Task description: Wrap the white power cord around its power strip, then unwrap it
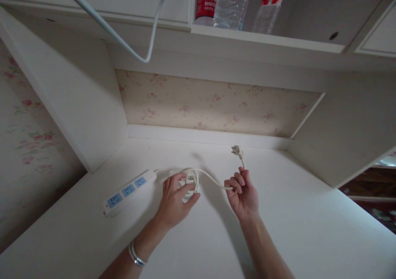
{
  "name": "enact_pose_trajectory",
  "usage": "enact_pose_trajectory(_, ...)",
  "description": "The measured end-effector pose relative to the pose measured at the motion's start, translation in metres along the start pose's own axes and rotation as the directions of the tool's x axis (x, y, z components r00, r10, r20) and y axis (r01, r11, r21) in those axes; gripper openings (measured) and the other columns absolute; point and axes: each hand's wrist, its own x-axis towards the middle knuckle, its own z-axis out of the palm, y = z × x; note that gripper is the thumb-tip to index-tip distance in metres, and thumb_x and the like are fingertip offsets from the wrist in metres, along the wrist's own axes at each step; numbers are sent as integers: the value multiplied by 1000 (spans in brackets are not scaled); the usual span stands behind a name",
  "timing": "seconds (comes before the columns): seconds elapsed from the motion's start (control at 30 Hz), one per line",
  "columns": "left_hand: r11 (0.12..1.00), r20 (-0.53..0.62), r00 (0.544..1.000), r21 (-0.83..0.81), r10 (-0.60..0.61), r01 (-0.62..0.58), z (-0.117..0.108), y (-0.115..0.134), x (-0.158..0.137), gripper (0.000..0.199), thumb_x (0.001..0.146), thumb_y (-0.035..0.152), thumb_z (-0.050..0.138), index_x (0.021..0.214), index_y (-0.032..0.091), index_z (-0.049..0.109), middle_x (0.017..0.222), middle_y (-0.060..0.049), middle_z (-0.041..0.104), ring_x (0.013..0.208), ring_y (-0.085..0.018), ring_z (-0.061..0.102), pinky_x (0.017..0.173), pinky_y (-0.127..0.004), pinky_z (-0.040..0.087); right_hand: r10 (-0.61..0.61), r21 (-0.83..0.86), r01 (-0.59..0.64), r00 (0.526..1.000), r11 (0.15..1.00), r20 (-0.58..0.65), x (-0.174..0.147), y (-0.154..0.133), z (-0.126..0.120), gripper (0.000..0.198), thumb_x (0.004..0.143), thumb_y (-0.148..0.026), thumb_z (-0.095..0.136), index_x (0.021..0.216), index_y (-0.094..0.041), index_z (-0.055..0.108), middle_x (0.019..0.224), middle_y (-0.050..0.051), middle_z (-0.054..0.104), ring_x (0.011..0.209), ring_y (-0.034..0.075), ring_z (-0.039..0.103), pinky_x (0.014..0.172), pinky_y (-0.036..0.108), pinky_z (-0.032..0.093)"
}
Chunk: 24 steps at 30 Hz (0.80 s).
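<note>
A white power strip [128, 192] with blue socket panels lies at an angle on the white desk [192, 246]. From its far end a white cord runs to a coiled bundle [192, 184], which my left hand [175, 200] grips between thumb and fingers. My right hand [243, 194] is closed around the cord a short way below the plug [236, 150]. The plug stands up above the fist, its metal prongs facing left. A loose stretch of cord [212, 178] links the bundle to my right hand.
Overhead, a shelf [269, 40] holds several plastic bottles [230, 6]. A pale bent tube or cable [123, 43] hangs at upper left. White side panels [68, 85] flank the desk, and a flowered wall [213, 101] closes the back.
</note>
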Motion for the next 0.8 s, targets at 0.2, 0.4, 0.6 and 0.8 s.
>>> enact_pose_trajectory(0.2, 959, -58, 977, -214, -204, 187, 2, -25, 10, 30, 83, 40, 54, 103, 19, 58, 109, -9, 54, 106, -21, 51, 95, -38, 42, -87, 1, 87, 996, 996, -21, 5, -13, -9, 12, 85, -27, 60, 96, -22, 61, 55, -10, 39, 43, 3, 35, 49, 20, 40)
enact_pose_trajectory(0.4, 853, 94, 949, -417, -302, 313, 9, -32, 11, 25, 86, 40, 46, 93, 18, 57, 90, -4, 62, 77, -15, 60, 67, -26, 48, -141, -21, 140, 989, 990, -46, 7, -15, -10, 15, 84, -32, 61, 98, -29, 61, 61, -9, 45, 54, 6, 46, 65, 27, 47)
enact_pose_trajectory(0.6, 654, 258, 897, -616, -359, 439, 11, -24, 10, 28, 86, 42, 48, 100, 18, 47, 61, 6, 51, 50, -9, 51, 48, -19, 39, -22, -7, 22, 1000, 1000, 18, 4, -1, -4, 16, 86, -38, 57, 100, -31, 59, 62, -9, 44, 58, 6, 48, 75, 30, 47)
enact_pose_trajectory(0.8, 536, 415, 856, -667, -310, 517, 2, -10, 10, 35, 86, 45, 46, 108, 18, 52, 81, 0, 58, 58, -10, 58, 52, -21, 45, 20, -169, -13, 999, 986, 41, 0, 12, -4, 14, 86, -40, 54, 93, -29, 61, 69, -7, 50, 68, 9, 52, 88, 38, 46)
